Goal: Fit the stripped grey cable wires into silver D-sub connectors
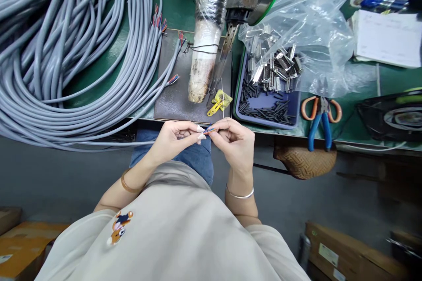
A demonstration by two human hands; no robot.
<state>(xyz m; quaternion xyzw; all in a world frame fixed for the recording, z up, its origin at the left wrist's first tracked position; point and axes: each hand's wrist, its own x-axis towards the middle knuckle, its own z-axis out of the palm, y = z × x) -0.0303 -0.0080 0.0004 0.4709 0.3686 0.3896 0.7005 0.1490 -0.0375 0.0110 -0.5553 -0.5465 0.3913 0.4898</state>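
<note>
Thin coloured wires (209,131), red, blue and orange, fan out at the stripped end of a grey cable between my two hands, just off the table's front edge. My left hand (176,138) pinches the wires at the cable end between thumb and fingers. My right hand (234,139) is closed on the wire tips from the other side. Behind the hands, a yellow tag (216,107) rests on a yellow sponge on the dark board (174,101). A soldering tool (224,57) points down over the board, beside a wrapped white tube (201,61).
Many grey cables (99,114) are heaped at the left. A purple tray (294,116) holds metal connectors and black sleeves. Pliers (319,118), plastic bags (323,30), a paper pad (389,37) and a black fan (392,114) lie to the right.
</note>
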